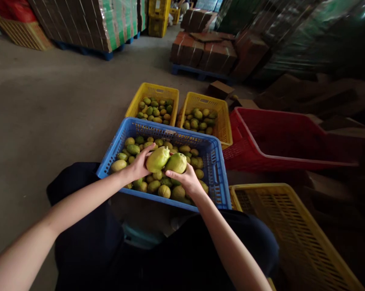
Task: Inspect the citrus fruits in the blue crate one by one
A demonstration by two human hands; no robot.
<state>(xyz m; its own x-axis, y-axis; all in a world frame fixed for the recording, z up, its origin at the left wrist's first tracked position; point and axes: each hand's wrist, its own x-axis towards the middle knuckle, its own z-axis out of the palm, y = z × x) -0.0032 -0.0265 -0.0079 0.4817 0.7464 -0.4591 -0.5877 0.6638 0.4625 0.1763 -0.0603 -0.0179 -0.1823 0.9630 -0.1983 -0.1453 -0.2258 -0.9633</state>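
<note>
Bare forearms [91, 199] extend over a blue crate [161, 199]; the left hand [139, 165] grips one green fruit [157, 159], the right hand [187, 178] a second fruit [177, 163]; many loose fruits [164, 191] remain below; two yellow crates [223, 125] look part-filled, suggesting midway.

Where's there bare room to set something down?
Widest free patch: the floor left of the blue crate, reaching back to the wrapped stack. A narrower strip lies between the two rear yellow crates and the brown boxes. Crowded: inside the blue crate, lined with fruit beneath the left hand and right hand, and on its right, where the red crate stands.
</note>
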